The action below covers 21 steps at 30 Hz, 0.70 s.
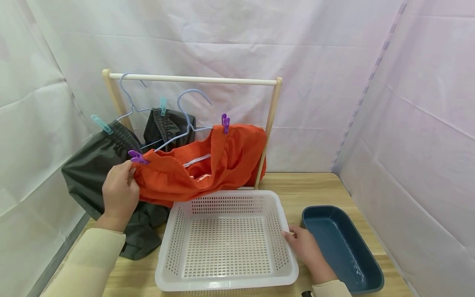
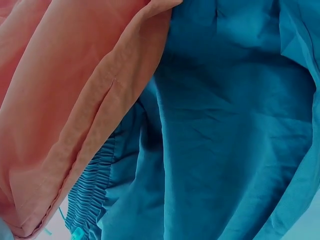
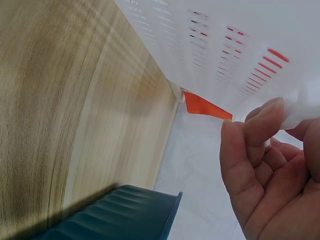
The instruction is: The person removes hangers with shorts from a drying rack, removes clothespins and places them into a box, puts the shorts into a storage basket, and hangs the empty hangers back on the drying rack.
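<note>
My left hand (image 1: 120, 192) grips the left end of an orange garment (image 1: 237, 152), just below a purple clothespin (image 1: 137, 157). A second purple clothespin (image 1: 225, 123) clips its other side to a light blue hanger (image 1: 182, 134), whose hook shows below the rack's bar. The left wrist view shows the orange cloth (image 2: 65, 100) beside the dark garment, which looks blue there; the hand is not visible in that view. With thumb and fingers, my right hand (image 1: 306, 249) pinches the right rim of a white perforated basket (image 1: 226, 284). The same hand (image 3: 275, 170) shows below the basket wall (image 3: 280, 30).
Behind the orange garment, dark grey trousers (image 1: 96, 165) hang from another blue hanger (image 1: 128, 97) with teal clothespins (image 1: 101, 124). A wooden rack (image 1: 193, 78) stands at the back. To the right of the basket lies a dark blue tray (image 1: 358, 247). White sheets (image 1: 408, 144) enclose the table.
</note>
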{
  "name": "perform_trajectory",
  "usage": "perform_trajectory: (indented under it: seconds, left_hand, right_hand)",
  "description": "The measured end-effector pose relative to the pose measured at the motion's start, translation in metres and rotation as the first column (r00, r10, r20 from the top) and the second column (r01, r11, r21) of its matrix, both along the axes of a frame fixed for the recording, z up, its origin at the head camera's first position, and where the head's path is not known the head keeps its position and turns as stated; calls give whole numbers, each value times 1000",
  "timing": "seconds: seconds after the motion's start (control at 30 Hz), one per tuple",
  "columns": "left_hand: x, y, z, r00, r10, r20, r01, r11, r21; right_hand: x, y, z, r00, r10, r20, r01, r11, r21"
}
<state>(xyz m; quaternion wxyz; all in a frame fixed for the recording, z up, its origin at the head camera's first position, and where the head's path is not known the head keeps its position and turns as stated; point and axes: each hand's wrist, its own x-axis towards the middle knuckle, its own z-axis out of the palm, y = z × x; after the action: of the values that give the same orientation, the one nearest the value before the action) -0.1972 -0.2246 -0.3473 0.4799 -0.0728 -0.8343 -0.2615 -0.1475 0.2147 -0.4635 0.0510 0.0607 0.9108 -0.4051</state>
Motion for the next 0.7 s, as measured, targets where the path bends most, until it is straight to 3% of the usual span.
perform_trajectory:
  seconds: [0.5, 0.7]
  left_hand:
    - [8, 3, -6, 991, -5, -133, 5, 1000, -2]
    - [11, 5, 0, 979, -33, -203, 33, 999, -4]
  right_hand:
    - [1, -2, 2, 1000, -7, 4, 7, 1000, -2]
    - [0, -2, 1, 1000, -5, -7, 5, 1000, 7]
